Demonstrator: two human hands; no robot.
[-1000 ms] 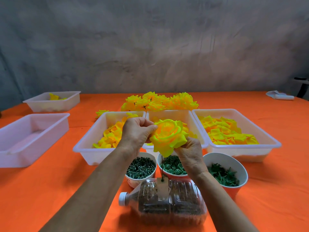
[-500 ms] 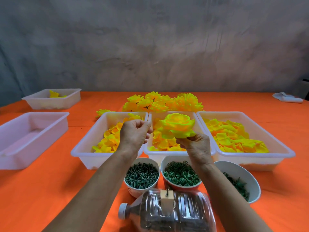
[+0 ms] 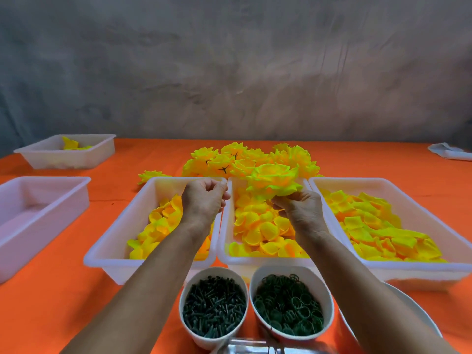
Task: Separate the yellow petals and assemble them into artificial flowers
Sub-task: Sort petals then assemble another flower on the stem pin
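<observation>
Translucent plastic trays, matt orange cloth.

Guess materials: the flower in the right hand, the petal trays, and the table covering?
Flower: looks like thin matte fabric, with soft curled yellow-to-orange petals; foam can't be ruled out. Right hand holds it from below.
Petal trays: translucent white plastic, semi-gloss; the petals' colour shows through the walls, and the rims look moulded.
Table covering: orange cloth, matte, faintly creased.

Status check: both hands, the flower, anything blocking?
Right hand pinches assembled flower from below, above middle petal tray. Left hand curled beside it, contents unclear. Finished flower pile behind trays; nothing blocking.
</observation>
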